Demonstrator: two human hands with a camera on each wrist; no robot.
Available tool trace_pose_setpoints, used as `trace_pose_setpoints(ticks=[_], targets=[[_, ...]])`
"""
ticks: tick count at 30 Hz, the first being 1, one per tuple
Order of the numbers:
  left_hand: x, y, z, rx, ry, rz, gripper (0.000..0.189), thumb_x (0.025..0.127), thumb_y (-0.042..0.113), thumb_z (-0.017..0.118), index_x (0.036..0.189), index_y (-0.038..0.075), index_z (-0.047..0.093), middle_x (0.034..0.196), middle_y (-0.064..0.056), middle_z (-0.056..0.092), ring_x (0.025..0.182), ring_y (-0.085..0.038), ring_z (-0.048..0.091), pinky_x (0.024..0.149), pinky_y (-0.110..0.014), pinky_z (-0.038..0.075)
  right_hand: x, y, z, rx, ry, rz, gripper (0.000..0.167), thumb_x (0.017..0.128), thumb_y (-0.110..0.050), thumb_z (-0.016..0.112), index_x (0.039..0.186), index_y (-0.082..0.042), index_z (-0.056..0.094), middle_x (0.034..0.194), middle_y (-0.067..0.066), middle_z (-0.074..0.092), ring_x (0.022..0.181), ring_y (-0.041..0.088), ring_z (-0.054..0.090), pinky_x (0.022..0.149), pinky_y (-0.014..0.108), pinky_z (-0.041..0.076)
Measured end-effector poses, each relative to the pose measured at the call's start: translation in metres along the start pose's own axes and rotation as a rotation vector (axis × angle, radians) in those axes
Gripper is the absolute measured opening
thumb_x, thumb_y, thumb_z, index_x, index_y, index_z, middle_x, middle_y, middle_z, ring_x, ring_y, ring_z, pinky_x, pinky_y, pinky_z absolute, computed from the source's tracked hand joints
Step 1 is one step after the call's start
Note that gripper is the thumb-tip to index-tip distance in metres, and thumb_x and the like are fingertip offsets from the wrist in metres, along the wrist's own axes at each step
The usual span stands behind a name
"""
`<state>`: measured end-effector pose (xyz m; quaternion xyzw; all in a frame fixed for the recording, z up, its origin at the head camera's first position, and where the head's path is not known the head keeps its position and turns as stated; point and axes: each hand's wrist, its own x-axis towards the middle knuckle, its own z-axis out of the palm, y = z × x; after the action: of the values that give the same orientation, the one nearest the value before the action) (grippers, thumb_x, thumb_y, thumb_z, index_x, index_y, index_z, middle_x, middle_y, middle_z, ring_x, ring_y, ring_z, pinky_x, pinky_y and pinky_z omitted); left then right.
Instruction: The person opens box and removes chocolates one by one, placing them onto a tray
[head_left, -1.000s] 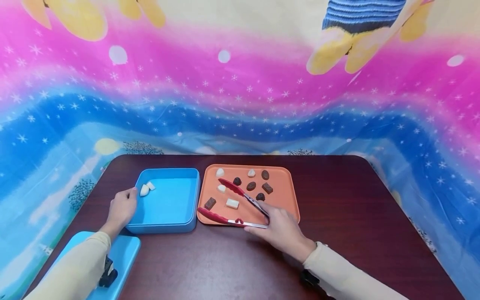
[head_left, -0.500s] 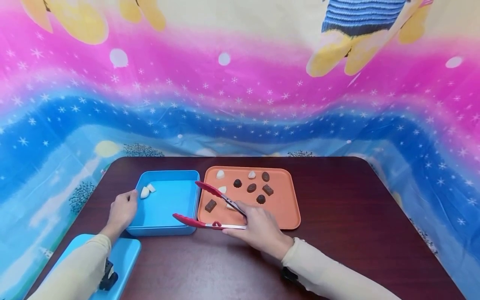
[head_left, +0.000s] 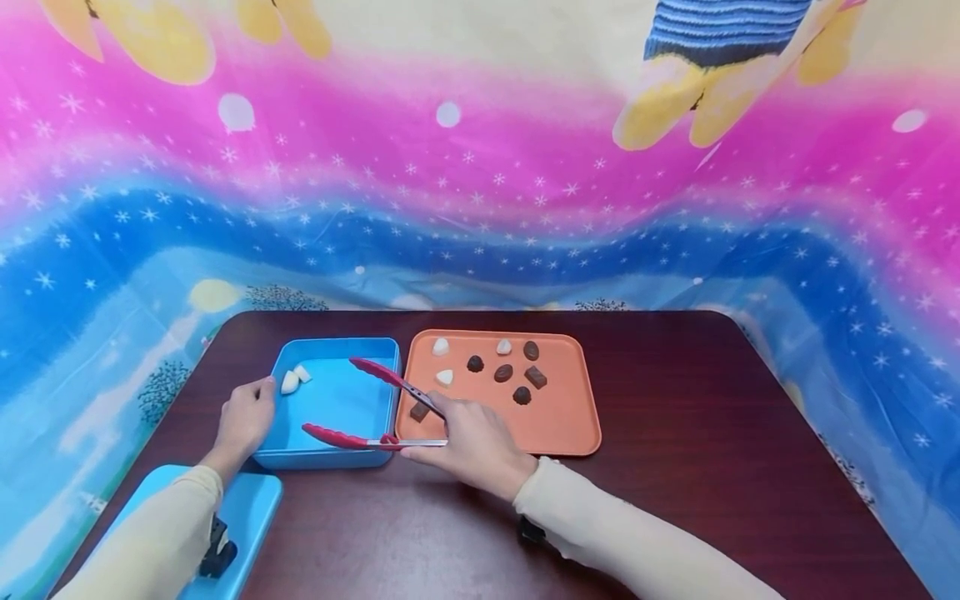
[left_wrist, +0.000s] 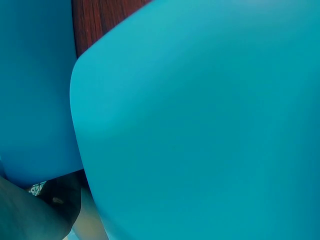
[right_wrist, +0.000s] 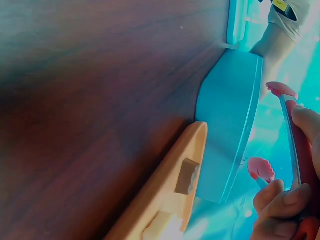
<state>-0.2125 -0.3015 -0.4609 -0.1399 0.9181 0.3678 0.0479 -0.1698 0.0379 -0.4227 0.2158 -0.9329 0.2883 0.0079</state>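
Note:
My right hand (head_left: pixel 476 442) grips red-tipped metal tongs (head_left: pixel 386 371) by the handles. The tongs' arms are spread, with nothing between their tips, and hang over the blue box (head_left: pixel 330 458). My left hand (head_left: pixel 246 417) holds the left wall of that box, thumb at the rim. Two white chocolates (head_left: pixel 290 382) lie in its far left corner. To the right, an orange tray (head_left: pixel 558 425) bears several brown chocolates (head_left: pixel 503 373) and white chocolates (head_left: pixel 441 346). A white block (right_wrist: pixel 162 226) on the tray shows in the right wrist view; my right hand hides it from the head view.
A blue lid (head_left: pixel 255 508) lies at the front left, partly under my left forearm; it fills much of the left wrist view. Box and tray stand side by side on the dark brown table (head_left: pixel 675 400). A printed cloth (head_left: pixel 480 208) hangs behind the table.
My right hand has moved left with the spread tongs, from above the tray to above the blue box. My left hand stays at the box wall.

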Motion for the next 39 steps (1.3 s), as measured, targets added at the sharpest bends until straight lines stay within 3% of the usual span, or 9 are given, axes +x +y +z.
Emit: trace_pose_setpoints(ticks=[8,14,21,29,39], targets=[[0.002,0.001,-0.001,0.005,-0.011,-0.006,0.071,0.109,0.046,0.013,0.155,-0.007,0.027,0.155,-0.037,0.033,0.142,-0.057,0.033,0.113,-0.070,0.031,0.020,-0.013,0.006,-0.035,-0.006,-0.006,0.074,0.080,-0.064,0.076,0.138,-0.021,0.063,0.080,-0.005,0.066,0.057,0.003,0.051,0.046,0.021,0.040],[0.003,-0.001,-0.001,0.003,-0.014,-0.012,0.072,0.109,0.047,0.013,0.155,-0.007,0.026,0.155,-0.037,0.032,0.142,-0.057,0.032,0.113,-0.070,0.031,0.032,-0.019,0.012,-0.045,-0.027,-0.017,0.070,0.081,-0.062,0.076,0.139,-0.024,0.063,0.062,-0.009,0.055,0.053,0.006,0.047,0.040,0.023,0.036],[0.003,-0.001,-0.001,0.002,-0.015,-0.006,0.073,0.109,0.047,0.013,0.155,-0.008,0.026,0.153,-0.038,0.035,0.139,-0.057,0.036,0.111,-0.071,0.033,0.043,-0.027,0.017,-0.105,-0.052,-0.029,0.068,0.084,-0.061,0.074,0.140,-0.023,0.063,0.052,-0.007,0.049,0.047,0.007,0.047,0.038,0.024,0.035],[0.003,0.000,-0.001,-0.004,-0.012,-0.002,0.072,0.109,0.047,0.013,0.155,-0.008,0.026,0.151,-0.037,0.038,0.137,-0.055,0.038,0.112,-0.070,0.034,0.055,-0.040,0.025,-0.218,-0.069,-0.035,0.063,0.084,-0.063,0.072,0.136,-0.026,0.065,0.053,-0.008,0.050,0.052,0.005,0.049,0.047,0.022,0.038],[0.003,0.001,-0.002,-0.016,-0.012,-0.021,0.072,0.109,0.047,0.014,0.156,-0.007,0.025,0.155,-0.037,0.034,0.141,-0.056,0.035,0.113,-0.070,0.032,0.066,-0.048,0.040,-0.246,-0.103,0.023,0.063,0.084,-0.061,0.074,0.138,-0.029,0.064,0.059,-0.007,0.053,0.058,0.008,0.051,0.045,0.022,0.039]])
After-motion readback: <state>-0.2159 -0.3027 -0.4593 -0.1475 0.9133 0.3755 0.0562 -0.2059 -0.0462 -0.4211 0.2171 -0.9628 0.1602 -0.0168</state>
